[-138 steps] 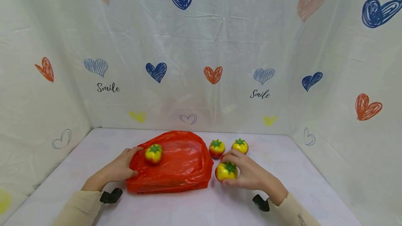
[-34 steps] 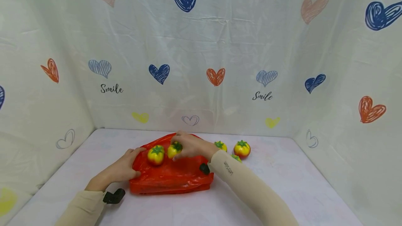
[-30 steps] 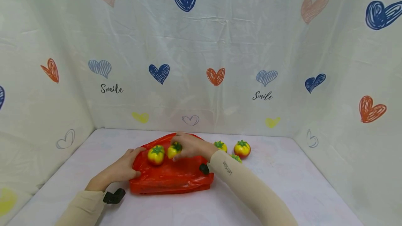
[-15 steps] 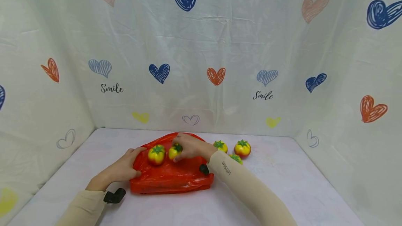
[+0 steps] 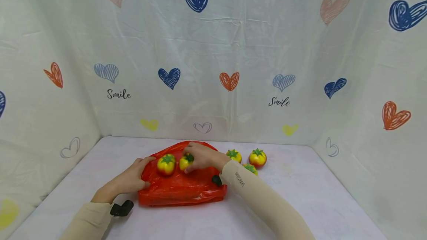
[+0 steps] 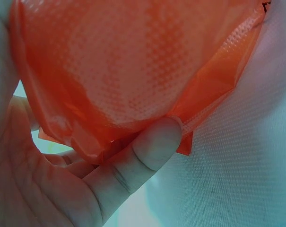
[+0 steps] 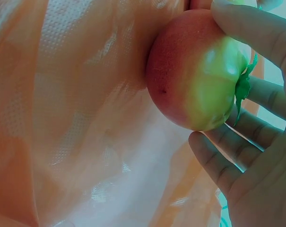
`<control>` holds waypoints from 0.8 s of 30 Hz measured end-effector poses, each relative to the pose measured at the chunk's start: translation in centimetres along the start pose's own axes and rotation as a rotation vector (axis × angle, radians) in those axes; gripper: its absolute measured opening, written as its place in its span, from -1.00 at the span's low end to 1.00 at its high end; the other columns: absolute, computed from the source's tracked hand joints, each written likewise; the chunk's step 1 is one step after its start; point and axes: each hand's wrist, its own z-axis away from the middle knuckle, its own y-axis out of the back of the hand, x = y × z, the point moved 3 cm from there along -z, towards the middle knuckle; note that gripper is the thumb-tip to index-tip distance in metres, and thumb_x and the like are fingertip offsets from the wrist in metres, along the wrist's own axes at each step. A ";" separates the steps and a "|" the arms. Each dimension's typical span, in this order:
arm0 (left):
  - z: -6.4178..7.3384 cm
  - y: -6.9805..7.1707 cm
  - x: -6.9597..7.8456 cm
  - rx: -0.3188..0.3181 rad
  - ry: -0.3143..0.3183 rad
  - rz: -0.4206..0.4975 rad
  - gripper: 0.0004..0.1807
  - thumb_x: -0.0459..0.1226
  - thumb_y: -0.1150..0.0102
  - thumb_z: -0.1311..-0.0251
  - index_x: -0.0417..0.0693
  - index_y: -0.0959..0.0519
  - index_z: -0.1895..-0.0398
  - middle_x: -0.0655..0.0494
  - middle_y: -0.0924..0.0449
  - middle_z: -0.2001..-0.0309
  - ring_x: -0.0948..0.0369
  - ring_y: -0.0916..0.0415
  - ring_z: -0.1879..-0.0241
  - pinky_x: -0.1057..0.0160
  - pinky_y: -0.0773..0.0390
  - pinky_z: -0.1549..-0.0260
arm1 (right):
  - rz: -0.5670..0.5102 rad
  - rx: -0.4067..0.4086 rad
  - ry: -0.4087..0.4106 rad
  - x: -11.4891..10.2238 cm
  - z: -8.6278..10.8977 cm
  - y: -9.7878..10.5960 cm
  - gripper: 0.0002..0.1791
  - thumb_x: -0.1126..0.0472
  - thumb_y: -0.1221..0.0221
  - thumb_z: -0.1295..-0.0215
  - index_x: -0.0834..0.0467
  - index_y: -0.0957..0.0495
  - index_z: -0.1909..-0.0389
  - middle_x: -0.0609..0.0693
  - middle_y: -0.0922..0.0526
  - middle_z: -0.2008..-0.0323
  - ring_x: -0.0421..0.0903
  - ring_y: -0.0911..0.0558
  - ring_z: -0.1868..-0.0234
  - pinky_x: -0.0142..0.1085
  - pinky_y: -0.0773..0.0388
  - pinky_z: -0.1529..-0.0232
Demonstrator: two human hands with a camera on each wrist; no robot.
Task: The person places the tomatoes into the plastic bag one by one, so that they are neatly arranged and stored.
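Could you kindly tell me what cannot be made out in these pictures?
Head: held tomato, right side hidden by right grip.
Head: nearest loose tomato, base hidden by right sleeve.
Left wrist: black mark, too small to read.
Right wrist: farther tomato, cut off by top edge.

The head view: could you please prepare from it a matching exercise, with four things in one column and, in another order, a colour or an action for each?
Column one
1. Left hand
2. Plastic bag
3. Right hand
4. Sleeves

Column two
A. Holding a yellow-and-red fruit
B. Beige
C. Gripping the left side of the plastic bag
D. Red

Right pairs: 1-C, 2-D, 3-A, 4-B
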 end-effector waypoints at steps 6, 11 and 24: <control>0.0 0.0 0.0 -0.001 0.003 0.001 -0.11 -0.40 -0.33 0.17 -0.14 -0.19 -0.35 -0.26 -0.23 -0.14 -0.10 -0.36 -0.02 -0.20 -0.51 0.10 | -0.001 -0.001 -0.007 0.0 0.0 0.1 -0.45 -0.18 -0.36 -0.01 -0.13 -0.50 -0.04 -0.23 -0.37 0.10 -0.26 -0.40 0.08 -0.36 -0.41 -0.10; 0.0 0.0 0.0 -0.002 -0.001 0.003 -0.10 -0.40 -0.34 0.18 -0.14 -0.19 -0.34 -0.26 -0.23 -0.13 -0.10 -0.35 -0.02 -0.20 -0.51 0.10 | 0.002 0.013 -0.003 0.1 0.1 0.3 -0.42 -0.18 -0.36 -0.01 -0.12 -0.49 -0.08 -0.22 -0.40 0.05 -0.25 -0.41 0.04 -0.35 -0.40 -0.12; 0.0 0.1 0.1 -0.001 -0.004 -0.005 -0.10 -0.40 -0.35 0.17 -0.15 -0.18 -0.35 -0.26 -0.24 -0.12 -0.09 -0.36 -0.01 -0.18 -0.53 0.13 | -0.071 0.021 -0.063 0.2 1.5 2.4 -0.36 -0.15 -0.33 -0.06 -0.09 -0.46 -0.19 -0.20 -0.40 -0.12 -0.20 -0.43 -0.08 -0.21 -0.39 -0.18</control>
